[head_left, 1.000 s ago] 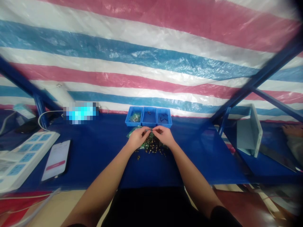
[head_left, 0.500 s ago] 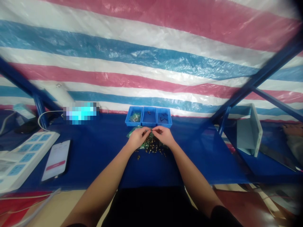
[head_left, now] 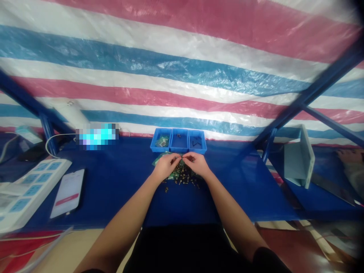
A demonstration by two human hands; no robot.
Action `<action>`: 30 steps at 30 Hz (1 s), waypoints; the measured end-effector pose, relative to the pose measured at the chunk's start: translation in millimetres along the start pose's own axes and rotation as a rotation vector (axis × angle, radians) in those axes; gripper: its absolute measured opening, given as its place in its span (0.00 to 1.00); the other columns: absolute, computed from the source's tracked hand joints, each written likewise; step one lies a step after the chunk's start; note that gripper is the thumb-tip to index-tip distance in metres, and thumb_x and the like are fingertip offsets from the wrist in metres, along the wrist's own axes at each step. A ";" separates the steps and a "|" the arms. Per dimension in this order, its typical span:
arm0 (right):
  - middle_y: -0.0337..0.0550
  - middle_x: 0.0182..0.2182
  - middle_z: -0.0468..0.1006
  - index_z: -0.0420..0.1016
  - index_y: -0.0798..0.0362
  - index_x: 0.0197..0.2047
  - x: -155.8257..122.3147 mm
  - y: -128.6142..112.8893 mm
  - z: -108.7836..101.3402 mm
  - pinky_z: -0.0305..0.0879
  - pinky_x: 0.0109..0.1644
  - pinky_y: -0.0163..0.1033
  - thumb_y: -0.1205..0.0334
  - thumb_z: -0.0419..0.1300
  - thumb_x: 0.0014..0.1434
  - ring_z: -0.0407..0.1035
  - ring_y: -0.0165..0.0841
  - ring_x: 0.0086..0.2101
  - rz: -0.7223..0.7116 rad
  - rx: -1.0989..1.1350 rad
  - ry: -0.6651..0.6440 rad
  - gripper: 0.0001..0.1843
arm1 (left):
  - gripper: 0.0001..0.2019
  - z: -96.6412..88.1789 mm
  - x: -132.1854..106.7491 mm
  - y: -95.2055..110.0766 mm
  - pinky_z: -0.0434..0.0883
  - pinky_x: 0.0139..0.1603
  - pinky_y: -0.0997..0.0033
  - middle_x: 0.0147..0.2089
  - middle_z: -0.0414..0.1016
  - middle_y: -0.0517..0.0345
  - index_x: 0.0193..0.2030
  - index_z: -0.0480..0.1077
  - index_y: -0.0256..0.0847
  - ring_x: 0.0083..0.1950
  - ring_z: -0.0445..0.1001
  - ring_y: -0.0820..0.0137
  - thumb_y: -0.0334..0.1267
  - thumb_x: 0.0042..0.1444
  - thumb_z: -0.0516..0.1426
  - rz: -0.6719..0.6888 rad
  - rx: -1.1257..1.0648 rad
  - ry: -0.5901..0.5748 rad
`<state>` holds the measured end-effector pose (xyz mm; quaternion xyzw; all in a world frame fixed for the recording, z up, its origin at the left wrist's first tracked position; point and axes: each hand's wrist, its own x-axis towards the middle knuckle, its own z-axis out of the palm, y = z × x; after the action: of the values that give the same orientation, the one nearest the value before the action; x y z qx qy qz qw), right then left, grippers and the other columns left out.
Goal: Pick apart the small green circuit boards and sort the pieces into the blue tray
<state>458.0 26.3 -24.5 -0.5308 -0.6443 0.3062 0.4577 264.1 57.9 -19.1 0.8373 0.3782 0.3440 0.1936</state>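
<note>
My left hand (head_left: 166, 165) and my right hand (head_left: 197, 163) meet at the fingertips above a pile of small brass-coloured, screw-like parts (head_left: 184, 177). Both hands are pinched closed; whatever is between the fingertips is too small to make out. Under the pile and my hands lies a green plastic bag (head_left: 174, 174), partly hidden. Just beyond stand three joined blue bins: the left bin (head_left: 153, 148) holds small bagged pieces, the middle bin (head_left: 179, 146) a small brass-like part, and the right bin (head_left: 201, 149) a few dark pieces.
On the left lie a white power strip (head_left: 36, 185) and a phone (head_left: 67, 193) with its screen lit. A blurred-out glowing device (head_left: 96, 136) stands behind them. At right are a grey-blue stand (head_left: 298, 159) and another person's hand (head_left: 351, 155). Blue frame bars (head_left: 309, 89) slant on both sides.
My hands stay pinched together in nearly the same spot. The other person's hand at the far right has shifted slightly left.
</note>
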 end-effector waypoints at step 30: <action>0.41 0.32 0.81 0.79 0.52 0.38 -2.5 -7.4 -3.3 0.69 0.34 0.36 0.58 0.60 0.57 0.70 0.30 0.26 -0.065 -0.115 -0.030 0.10 | 0.13 -3.7 0.5 3.9 0.71 0.41 0.68 0.39 0.80 0.56 0.44 0.75 0.43 0.37 0.76 0.67 0.45 0.64 0.52 0.019 0.017 -0.023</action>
<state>458.0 21.8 -17.3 -0.5306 -0.6844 0.2615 0.4263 263.6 56.0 -14.1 0.8464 0.3710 0.3330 0.1875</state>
